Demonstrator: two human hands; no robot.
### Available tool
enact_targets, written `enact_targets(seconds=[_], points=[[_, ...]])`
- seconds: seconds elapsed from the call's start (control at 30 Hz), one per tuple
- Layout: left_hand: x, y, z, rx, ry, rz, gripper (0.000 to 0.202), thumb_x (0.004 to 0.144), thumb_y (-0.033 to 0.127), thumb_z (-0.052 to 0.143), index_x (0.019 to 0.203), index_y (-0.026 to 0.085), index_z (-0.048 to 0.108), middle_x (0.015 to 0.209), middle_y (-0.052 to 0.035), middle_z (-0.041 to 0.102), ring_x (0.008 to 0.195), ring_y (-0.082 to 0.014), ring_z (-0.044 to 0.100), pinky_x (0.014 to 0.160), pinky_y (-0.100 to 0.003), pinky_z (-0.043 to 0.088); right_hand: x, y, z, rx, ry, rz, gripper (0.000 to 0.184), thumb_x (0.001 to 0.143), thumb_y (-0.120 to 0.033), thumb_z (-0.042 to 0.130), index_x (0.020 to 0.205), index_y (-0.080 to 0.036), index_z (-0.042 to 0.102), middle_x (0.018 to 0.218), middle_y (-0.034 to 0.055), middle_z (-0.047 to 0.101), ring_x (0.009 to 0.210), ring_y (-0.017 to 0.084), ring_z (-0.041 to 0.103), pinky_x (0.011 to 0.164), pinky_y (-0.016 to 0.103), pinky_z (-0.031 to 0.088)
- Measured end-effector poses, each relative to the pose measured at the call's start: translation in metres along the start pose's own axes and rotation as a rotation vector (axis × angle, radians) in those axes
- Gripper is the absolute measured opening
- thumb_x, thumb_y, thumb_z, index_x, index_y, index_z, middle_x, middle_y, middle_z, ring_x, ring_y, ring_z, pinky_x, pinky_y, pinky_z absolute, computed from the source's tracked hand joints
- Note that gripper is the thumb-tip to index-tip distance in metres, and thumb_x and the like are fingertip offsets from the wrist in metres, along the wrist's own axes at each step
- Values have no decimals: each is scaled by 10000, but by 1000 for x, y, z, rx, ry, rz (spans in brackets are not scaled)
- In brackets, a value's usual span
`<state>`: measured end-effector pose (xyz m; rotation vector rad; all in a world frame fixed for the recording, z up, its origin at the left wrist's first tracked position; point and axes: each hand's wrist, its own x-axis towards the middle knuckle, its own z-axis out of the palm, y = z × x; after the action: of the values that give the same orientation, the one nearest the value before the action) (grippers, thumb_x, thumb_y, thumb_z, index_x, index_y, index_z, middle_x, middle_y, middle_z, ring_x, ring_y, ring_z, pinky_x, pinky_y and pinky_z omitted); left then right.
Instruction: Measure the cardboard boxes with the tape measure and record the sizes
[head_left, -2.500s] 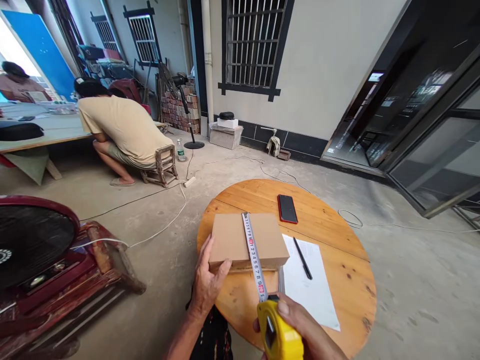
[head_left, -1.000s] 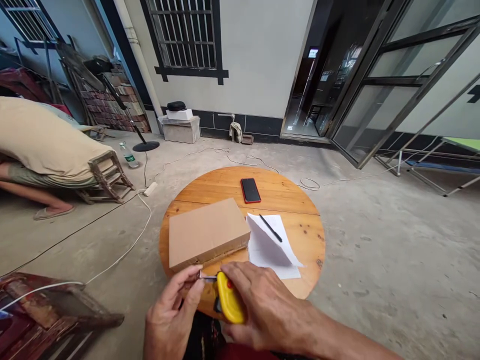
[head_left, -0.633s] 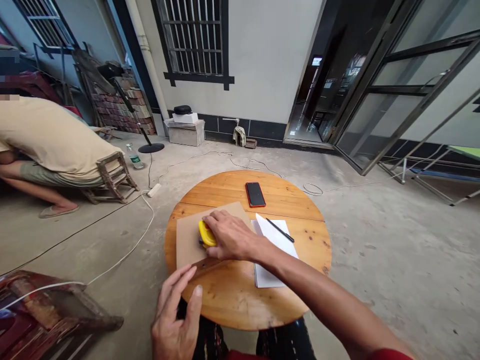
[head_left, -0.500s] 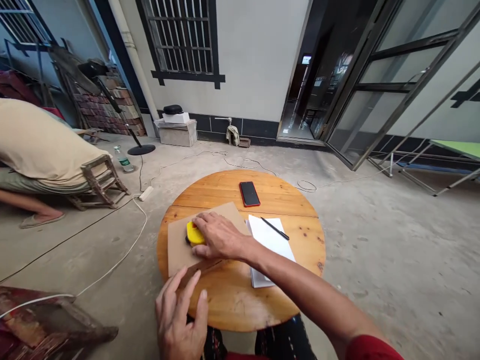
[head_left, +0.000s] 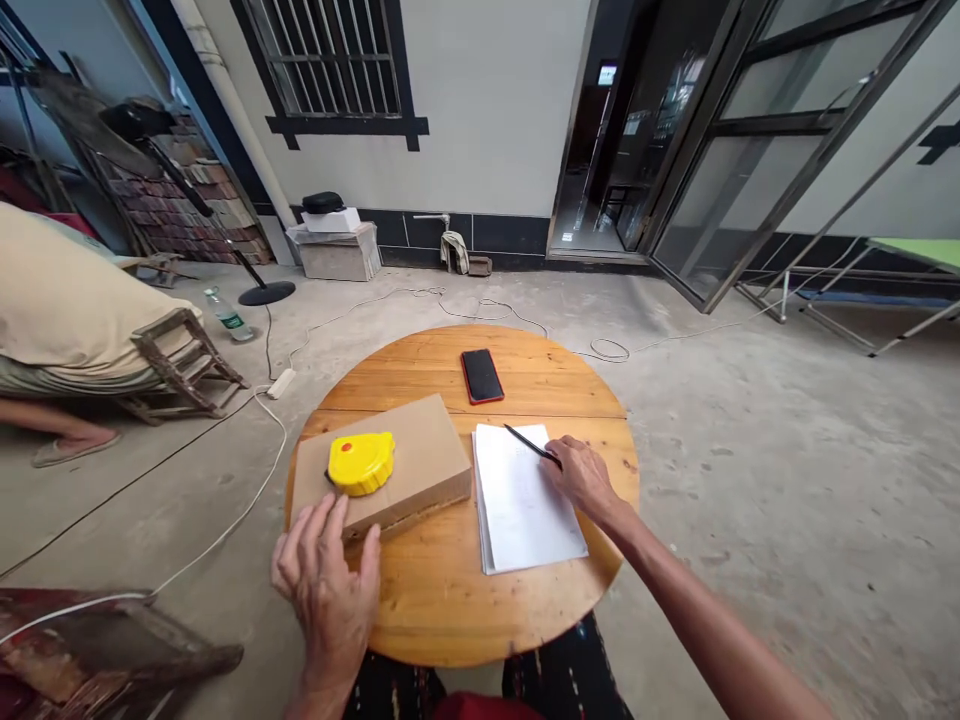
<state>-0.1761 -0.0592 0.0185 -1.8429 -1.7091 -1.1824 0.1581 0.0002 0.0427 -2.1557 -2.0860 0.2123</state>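
A flat cardboard box [head_left: 420, 455] lies on the left half of a round wooden table [head_left: 450, 600]. A yellow tape measure [head_left: 361, 463] rests on top of the box. My left hand [head_left: 328, 577] lies open against the box's near edge, fingers spread, thumb at the corner. My right hand [head_left: 581, 476] is on the right edge of a white sheet of paper [head_left: 517, 500], fingers closed around the near end of a black pen [head_left: 528, 443] whose tip points away across the sheet.
A red-cased phone [head_left: 481, 376] lies at the table's far side. A person in a beige shirt [head_left: 52, 300] crouches on a wooden stool [head_left: 180, 365] at the left. Cables [head_left: 262, 480] run over the concrete floor. A dark red object [head_left: 90, 650] sits at bottom left.
The tape was drawn in and my right hand set the measure on the box, then crossed to the paper and took the pen. My left hand returned to the box's near edge.
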Motion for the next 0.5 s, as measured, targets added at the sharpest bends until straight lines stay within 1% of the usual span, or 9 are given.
enact_targets(seconds=[0.13, 0.2, 0.23, 0.27, 0.33, 0.4, 0.43, 0.47, 0.5], points=[[15, -12, 9, 15, -23, -24, 572, 899, 312, 624, 1417, 156, 438, 1319, -198, 576, 1338, -351, 444, 1099, -561, 314, 5, -9, 12, -14, 11, 8, 207, 914, -219, 515, 952, -152, 707, 986, 133, 696, 921, 256, 639, 753, 314, 374], [16, -10, 7, 17, -5, -22, 596, 891, 315, 627, 1423, 139, 423, 1328, -209, 565, 1347, -360, 432, 1101, -572, 308, 6, -11, 13, -5, 18, 4, 205, 913, -198, 506, 934, -146, 703, 976, 138, 698, 918, 256, 634, 765, 321, 368], [16, -4, 3, 8, 23, -23, 602, 886, 307, 629, 1425, 139, 418, 1334, -210, 558, 1347, -363, 432, 1101, -579, 307, 6, -11, 12, 3, 20, 1, 204, 911, -194, 504, 924, -146, 701, 965, 136, 701, 909, 254, 633, 763, 322, 365], [15, 4, -2, -10, 49, -18, 600, 881, 293, 629, 1423, 146, 418, 1345, -206, 549, 1348, -364, 430, 1100, -584, 312, 5, -11, 11, 14, 21, -1, 203, 911, -193, 500, 916, -147, 698, 952, 132, 703, 896, 250, 633, 756, 321, 362], [15, 30, -16, -71, 88, 0, 564, 872, 237, 626, 1402, 174, 444, 1352, -186, 546, 1330, -352, 453, 1091, -577, 343, 1, -10, 8, 47, 30, -4, 204, 914, -201, 489, 920, -157, 687, 941, 117, 706, 878, 238, 631, 739, 314, 357], [21, 65, -28, -182, -31, 113, 477, 872, 184, 610, 1336, 219, 505, 1370, -152, 539, 1343, -334, 440, 1091, -561, 363, -4, -8, 3, 92, 46, 1, 200, 922, -224, 478, 939, -168, 670, 957, 100, 706, 875, 225, 629, 721, 303, 352], [27, 83, -32, -247, -110, 190, 428, 874, 171, 599, 1293, 225, 532, 1368, -139, 545, 1363, -328, 416, 1095, -556, 365, -7, -7, 0, 118, 55, 7, 197, 926, -237, 473, 948, -175, 659, 963, 91, 707, 867, 218, 630, 709, 298, 350], [34, 101, -35, -336, -196, 302, 375, 881, 171, 584, 1252, 214, 552, 1336, -129, 574, 1360, -317, 420, 1090, -545, 379, -10, -6, -2, 145, 63, 17, 192, 929, -247, 469, 956, -181, 647, 959, 81, 709, 849, 210, 631, 695, 293, 348], [42, 119, -36, -400, -282, 386, 325, 894, 194, 571, 1219, 206, 564, 1324, -119, 591, 1367, -307, 413, 1100, -540, 371, -13, -5, -4, 173, 68, 29, 187, 931, -256, 465, 962, -186, 635, 940, 70, 713, 819, 201, 633, 677, 288, 345]])
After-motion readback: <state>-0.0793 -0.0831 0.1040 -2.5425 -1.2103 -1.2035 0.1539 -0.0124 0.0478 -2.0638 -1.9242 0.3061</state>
